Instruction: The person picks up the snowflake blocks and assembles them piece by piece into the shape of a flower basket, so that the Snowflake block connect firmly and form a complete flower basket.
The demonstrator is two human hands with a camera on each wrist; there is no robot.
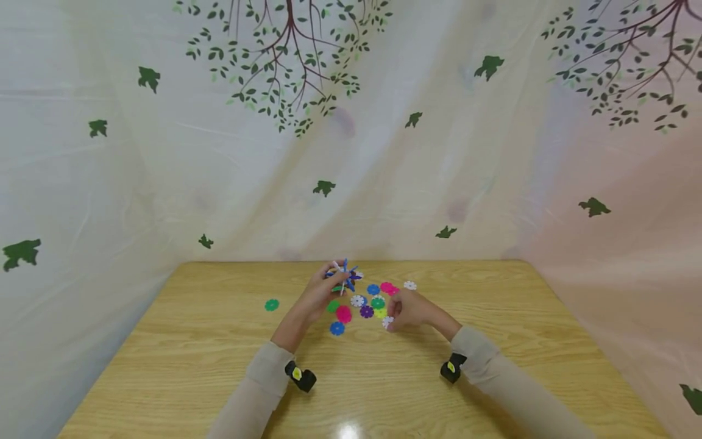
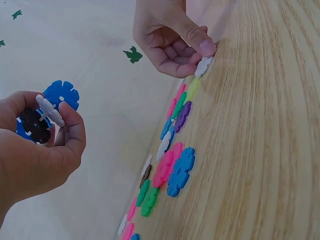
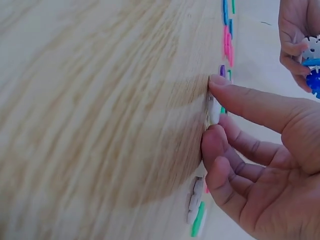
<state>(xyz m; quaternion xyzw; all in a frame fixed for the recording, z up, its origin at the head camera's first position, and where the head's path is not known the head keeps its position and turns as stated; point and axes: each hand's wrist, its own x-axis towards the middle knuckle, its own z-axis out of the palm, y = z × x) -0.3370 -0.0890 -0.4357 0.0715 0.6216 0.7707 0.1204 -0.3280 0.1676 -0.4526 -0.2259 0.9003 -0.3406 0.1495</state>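
Above the far part of the table, my left hand (image 1: 318, 296) holds a cluster of interlocked plastic snowflake discs (image 1: 348, 277). In the left wrist view a blue disc (image 2: 62, 94), a white disc (image 2: 50, 111) and a dark brown disc (image 2: 36, 126) show in this cluster. My right hand (image 1: 412, 308) is down at the table, its thumb and fingers pinching a white snowflake disc (image 1: 387, 321) by its edges. That white disc (image 3: 213, 111) is partly hidden by the fingers in the right wrist view.
Loose discs lie between and around the hands on the wooden table (image 1: 219, 366), among them a purple disc (image 1: 366, 311), a pink disc (image 1: 343, 314) and a blue disc (image 1: 337, 328). A green disc (image 1: 271, 305) lies apart at left. A printed cloth (image 1: 373, 201) hangs behind.
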